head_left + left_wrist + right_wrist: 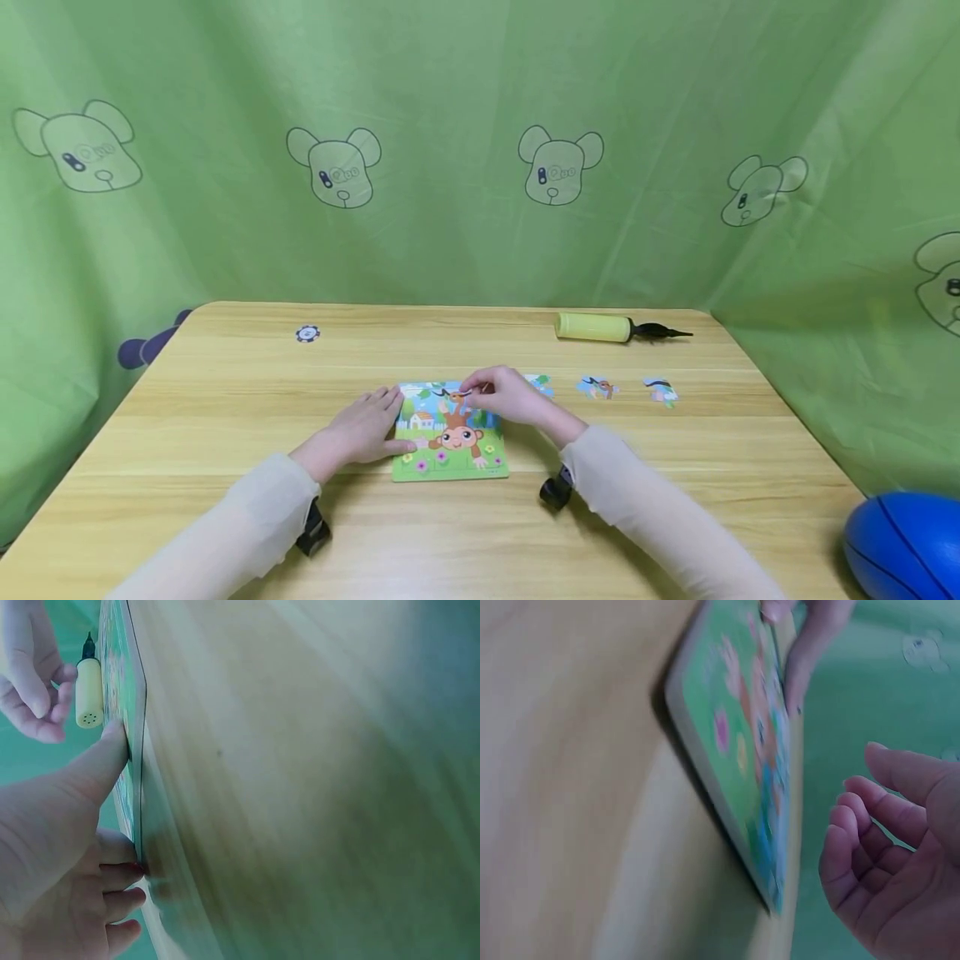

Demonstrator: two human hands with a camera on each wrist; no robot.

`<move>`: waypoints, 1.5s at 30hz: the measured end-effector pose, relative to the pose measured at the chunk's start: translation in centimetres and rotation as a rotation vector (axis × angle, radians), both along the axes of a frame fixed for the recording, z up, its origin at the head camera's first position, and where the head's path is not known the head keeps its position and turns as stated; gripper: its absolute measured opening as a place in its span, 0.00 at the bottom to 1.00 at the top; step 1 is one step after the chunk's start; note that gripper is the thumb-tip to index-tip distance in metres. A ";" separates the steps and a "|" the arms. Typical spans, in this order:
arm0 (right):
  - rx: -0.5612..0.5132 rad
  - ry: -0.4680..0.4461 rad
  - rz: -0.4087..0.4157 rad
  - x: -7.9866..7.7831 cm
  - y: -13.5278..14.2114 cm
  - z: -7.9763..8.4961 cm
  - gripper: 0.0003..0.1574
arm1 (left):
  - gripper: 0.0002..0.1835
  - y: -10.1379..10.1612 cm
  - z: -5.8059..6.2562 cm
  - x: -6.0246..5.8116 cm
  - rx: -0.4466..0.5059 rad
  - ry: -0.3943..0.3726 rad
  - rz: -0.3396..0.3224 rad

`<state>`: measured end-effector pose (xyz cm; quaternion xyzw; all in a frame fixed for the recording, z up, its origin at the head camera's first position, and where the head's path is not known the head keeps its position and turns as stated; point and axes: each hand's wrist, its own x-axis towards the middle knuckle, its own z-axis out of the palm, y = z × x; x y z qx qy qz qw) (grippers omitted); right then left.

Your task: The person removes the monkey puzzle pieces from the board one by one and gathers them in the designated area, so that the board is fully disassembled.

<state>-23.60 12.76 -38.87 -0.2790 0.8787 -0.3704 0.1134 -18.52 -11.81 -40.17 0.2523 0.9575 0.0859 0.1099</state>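
Observation:
A monkey jigsaw puzzle in a flat board lies on the table, its picture showing a monkey, a house and flowers. My left hand rests at its left side, thumb on the picture and fingers along the edge. Above the upper right part of the puzzle is my right hand, fingers loosely bent. In the right wrist view, thumb and fingertips of the right hand stand apart with nothing visible between them. Loose puzzle pieces lie to the right: one partly behind the hand, a second piece and a third piece.
A yellow hand pump with a black nozzle lies at the table's back right. At the back left is a small round chip. A blue ball sits by the right front edge. Green curtain hangs behind the wooden table.

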 end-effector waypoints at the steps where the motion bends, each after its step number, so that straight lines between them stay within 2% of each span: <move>1: 0.006 -0.006 0.017 0.1 -0.5 -0.2 0.13 | 0.45 0.0 0.0 0.0 -0.001 0.000 -0.001; 8: 0.061 -0.060 0.104 1.1 -3.3 -0.7 0.16 | 0.49 0.0 0.1 -0.1 -0.011 -0.005 -0.003; 16: 0.330 0.108 0.164 1.7 -5.1 -1.0 0.29 | 0.49 0.0 0.1 -0.1 0.000 -0.017 -0.001; 20: 0.401 0.112 0.154 2.1 -5.5 -0.8 0.32 | 0.50 0.0 0.1 -0.1 0.001 -0.018 0.000; 24: 0.428 0.118 0.146 2.3 -5.6 -0.7 0.31 | 0.50 0.0 0.1 0.0 0.004 -0.022 0.002; 35: 0.369 0.086 0.131 2.0 -5.7 -1.0 0.28 | 0.49 0.1 0.0 0.0 0.012 -0.017 0.004; 38: 0.335 0.068 0.117 1.9 -5.7 -1.0 0.24 | 0.49 0.1 0.0 0.0 0.016 -0.019 0.005; 41: 0.245 0.008 0.087 1.8 -5.5 -1.0 0.17 | 0.50 0.1 0.0 0.0 0.015 -0.022 0.008; 45: 0.069 -0.136 0.026 1.8 -5.0 -0.9 0.10 | 0.50 0.2 0.1 0.0 0.010 -0.020 0.011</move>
